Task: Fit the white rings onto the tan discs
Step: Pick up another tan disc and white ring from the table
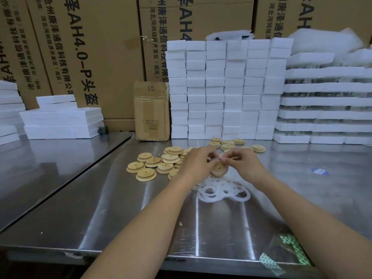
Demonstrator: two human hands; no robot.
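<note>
Both hands meet over the middle of the steel table. My left hand (196, 161) and my right hand (244, 163) hold one tan disc (219, 169) between them, tilted toward me, with a white ring around its rim. Fingertips of both hands pinch the ring at the disc's top edge. Just below lies a loose pile of white rings (222, 190). A heap of bare tan discs (159, 163) spreads to the left. Several more tan discs (228, 144) lie behind the hands.
Stacks of white foam blocks (227, 89) form a wall at the back, with foam trays (326, 105) at right and foam sheets (60, 117) at left. A small cardboard box (152, 111) stands behind the discs. Green-dotted tape (289, 250) sticks near the front edge.
</note>
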